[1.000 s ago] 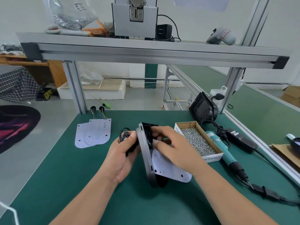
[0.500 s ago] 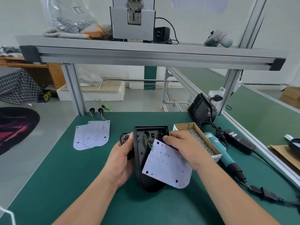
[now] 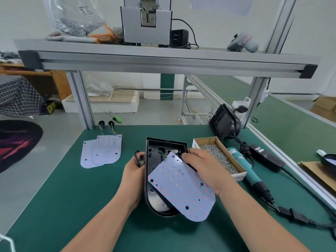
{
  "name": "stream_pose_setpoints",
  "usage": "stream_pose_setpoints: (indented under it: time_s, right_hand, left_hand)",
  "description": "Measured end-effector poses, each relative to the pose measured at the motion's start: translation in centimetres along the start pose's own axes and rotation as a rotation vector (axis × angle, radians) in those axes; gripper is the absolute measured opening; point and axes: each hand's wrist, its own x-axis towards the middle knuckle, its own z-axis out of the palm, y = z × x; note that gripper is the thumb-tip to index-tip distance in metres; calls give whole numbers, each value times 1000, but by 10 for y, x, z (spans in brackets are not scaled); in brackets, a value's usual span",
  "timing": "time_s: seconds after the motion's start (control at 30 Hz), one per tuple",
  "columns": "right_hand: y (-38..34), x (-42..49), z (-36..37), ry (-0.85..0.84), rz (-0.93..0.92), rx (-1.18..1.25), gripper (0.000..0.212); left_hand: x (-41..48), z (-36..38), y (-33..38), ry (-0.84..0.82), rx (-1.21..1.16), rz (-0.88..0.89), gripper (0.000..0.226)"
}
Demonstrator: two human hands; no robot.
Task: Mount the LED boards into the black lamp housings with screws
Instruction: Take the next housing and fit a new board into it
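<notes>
Since a second ago the black lamp housing has turned from standing on its edge to lying with its open cavity facing up, and the LED board has swung round over it. Now the housing lies on the green worktop at the middle, its straight end far and its rounded end near. Both hands are holding: the left hand curls round the housing's left wall, and the right hand pinches the far end of the board. That board lies askew across the cavity, its far end inside the housing, its rounded near end sticking out past the near right rim. Thin coloured wires run from the board's far end towards a hole in the housing floor. Two spare LED boards lie overlapped at far left of the worktop. Just right of the right hand stands an open cardboard box filled with screws, and beside it on the right lies a teal electric screwdriver. A second black housing stands at the far right, beyond the box.
</notes>
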Motion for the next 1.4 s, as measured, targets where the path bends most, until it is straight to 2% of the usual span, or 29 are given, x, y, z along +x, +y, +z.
stream_pose_setpoints:
  time_s: [0.07, 0.1, 0.17, 0.3, 0.37, 0.4, 0.43, 0.5, 0.53, 0.6, 0.67, 0.77, 0.83, 0.87, 0.93, 0.97, 1.07, 1.17, 1.27, 1.37, 1.4]
  right_hand:
    - [0, 0, 1, 20, -11, 11, 49]
    - [-1, 0, 0, 32, -16, 16, 46]
    - [1, 1, -4, 50, -34, 24, 36]
    - [6, 3, -9, 61, -56, 4, 37]
    - [8, 3, -11, 54, -54, -27, 35]
    - [9, 3, -12, 57, -53, -41, 35]
    - [11, 4, -14, 67, -49, -42, 34]
    - [12, 5, -18, 80, -28, 13, 30]
    - [13, 6, -19, 67, -17, 50, 27]
    - [15, 7, -22, 43, 0, 81, 24]
    - [15, 8, -25, 46, 12, 108, 24]
    - [13, 9, -32, 92, -5, 149, 37]
    - [13, 9, -36, 110, -32, 145, 35]
    - [12, 9, -38, 118, -34, 150, 36]
    - [10, 8, -39, 125, -28, 168, 45]
    - [10, 8, -39, 127, -29, 180, 53]
    - [7, 6, -39, 150, -39, 193, 67]
    - [8, 6, -39, 143, -68, 196, 64]
    - [8, 7, -35, 147, -98, 135, 60]
    - [11, 7, -31, 95, -67, 137, 44]
    - [12, 7, -29, 82, -53, 142, 41]
  left_hand:
    - [1, 5, -2, -26, -150, -166, 41]
    - [0, 10, -1, -64, -290, -299, 33]
    - [-4, 18, 0, -155, -296, -395, 23]
    - [-7, 14, -7, -279, -265, -370, 46]
    - [-10, 15, -2, -391, -212, -355, 47]
    - [-11, 11, -4, -417, -124, -296, 50]
    - [-10, 10, -1, -371, -2, -253, 59]
    - [-5, 2, -1, -415, 313, -14, 80]
    - [-6, 0, -1, -445, 383, 44, 87]
    - [-11, 1, -1, -466, 572, 160, 79]
    - [-15, -1, 3, -475, 536, 99, 74]
    - [-22, -10, 13, -547, 489, 13, 81]
    - [-24, -9, 21, -589, 494, 38, 79]
    - [-22, -14, 18, -632, 416, 57, 72]
    - [-14, -26, 5, -485, 241, 68, 48]
    - [-16, -23, 5, -448, 178, 24, 44]
    - [-19, -12, 21, -355, 366, -145, 65]
    - [-6, -16, 8, -113, 501, -22, 45]
    - [-1, -2, -2, -108, 640, 62, 21]
    - [-8, -4, -6, -199, 851, 207, 25]
    - [-10, -3, -5, -209, 830, 211, 29]
